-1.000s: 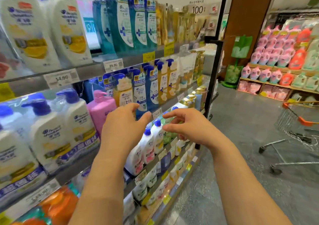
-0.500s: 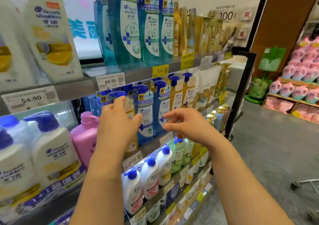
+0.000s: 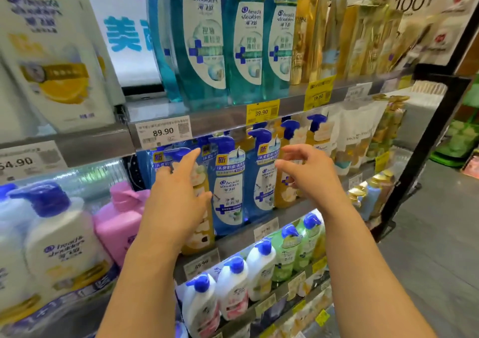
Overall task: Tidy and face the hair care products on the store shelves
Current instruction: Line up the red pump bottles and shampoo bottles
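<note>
While both arms reach up from the bottom edge, the left hand (image 3: 178, 197) lies with straight fingers against a yellow pump bottle (image 3: 199, 223) on the middle shelf (image 3: 259, 234), forefinger pointing toward one o'clock; whether it presses the bottle I cannot tell. At three o'clock from it stand two blue shampoo bottles (image 3: 229, 192), labels facing out. Beyond them, the right hand (image 3: 308, 171) hovers loosely spread, fingers curved, grasping nothing, in front of an amber pump bottle (image 3: 285, 187). At twelve o'clock, teal bottles (image 3: 207, 39) line the upper shelf above an 89.90 price tag (image 3: 163, 132). At nine o'clock sits a pink bottle (image 3: 121, 218).
</note>
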`<action>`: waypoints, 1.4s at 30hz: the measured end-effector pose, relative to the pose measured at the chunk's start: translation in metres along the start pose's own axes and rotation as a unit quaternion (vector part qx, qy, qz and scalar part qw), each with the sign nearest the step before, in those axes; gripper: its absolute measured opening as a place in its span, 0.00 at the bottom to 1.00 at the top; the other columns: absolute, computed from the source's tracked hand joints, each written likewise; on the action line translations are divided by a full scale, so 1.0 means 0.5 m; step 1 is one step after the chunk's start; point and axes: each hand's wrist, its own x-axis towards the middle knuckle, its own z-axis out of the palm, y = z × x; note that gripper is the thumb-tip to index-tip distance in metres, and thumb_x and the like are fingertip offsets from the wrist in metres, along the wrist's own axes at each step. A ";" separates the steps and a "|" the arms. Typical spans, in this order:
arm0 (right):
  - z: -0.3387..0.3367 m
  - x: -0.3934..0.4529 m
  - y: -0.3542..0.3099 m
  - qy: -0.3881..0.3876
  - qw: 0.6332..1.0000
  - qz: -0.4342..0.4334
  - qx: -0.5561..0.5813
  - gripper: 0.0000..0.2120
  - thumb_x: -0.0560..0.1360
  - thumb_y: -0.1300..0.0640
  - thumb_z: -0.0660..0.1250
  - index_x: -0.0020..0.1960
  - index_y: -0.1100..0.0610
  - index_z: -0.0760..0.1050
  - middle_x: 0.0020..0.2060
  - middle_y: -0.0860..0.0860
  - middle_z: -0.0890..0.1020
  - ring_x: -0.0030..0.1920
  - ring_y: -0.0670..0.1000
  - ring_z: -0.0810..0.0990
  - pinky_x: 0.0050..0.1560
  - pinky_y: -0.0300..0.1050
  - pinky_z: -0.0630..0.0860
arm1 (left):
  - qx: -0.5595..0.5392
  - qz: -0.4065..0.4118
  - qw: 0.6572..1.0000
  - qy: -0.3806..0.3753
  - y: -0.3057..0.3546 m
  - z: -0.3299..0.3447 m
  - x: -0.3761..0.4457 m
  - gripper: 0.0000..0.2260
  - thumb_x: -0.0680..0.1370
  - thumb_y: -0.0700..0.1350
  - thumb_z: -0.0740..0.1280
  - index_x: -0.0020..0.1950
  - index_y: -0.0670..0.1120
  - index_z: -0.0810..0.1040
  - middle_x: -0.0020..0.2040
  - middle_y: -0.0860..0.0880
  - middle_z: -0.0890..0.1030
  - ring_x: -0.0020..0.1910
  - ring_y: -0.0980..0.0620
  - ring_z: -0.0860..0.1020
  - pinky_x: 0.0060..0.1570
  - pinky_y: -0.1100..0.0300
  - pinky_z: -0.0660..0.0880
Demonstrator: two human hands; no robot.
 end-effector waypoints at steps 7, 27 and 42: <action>0.021 0.069 0.017 -0.073 0.997 -0.032 -0.004 0.36 0.73 0.50 0.76 0.76 0.45 0.64 0.57 0.37 0.71 0.58 0.49 0.80 0.56 0.56 0.82 | 0.047 -0.021 0.997 0.049 0.017 0.020 -0.007 0.33 0.75 0.45 0.72 0.73 0.62 0.59 0.60 0.45 0.67 0.47 0.47 0.73 0.51 0.50 0.76; -0.013 0.126 0.041 -0.188 0.958 -0.186 -0.112 0.33 0.66 0.49 0.81 0.65 0.46 0.69 0.60 0.47 0.79 0.53 0.48 0.80 0.46 0.45 0.80 | 0.156 -0.054 0.978 0.131 0.119 0.047 -0.117 0.42 0.68 0.56 0.76 0.74 0.69 0.54 0.40 0.59 0.73 0.47 0.49 0.76 0.41 0.51 0.75; -0.138 0.145 0.089 -0.260 0.943 -0.200 0.058 0.31 0.59 0.53 0.85 0.54 0.40 0.71 0.52 0.40 0.81 0.54 0.41 0.81 0.54 0.53 0.82 | 0.097 -0.014 0.984 0.151 0.289 0.072 -0.089 0.34 0.67 0.59 0.78 0.62 0.67 0.59 0.50 0.52 0.80 0.47 0.47 0.78 0.45 0.47 0.77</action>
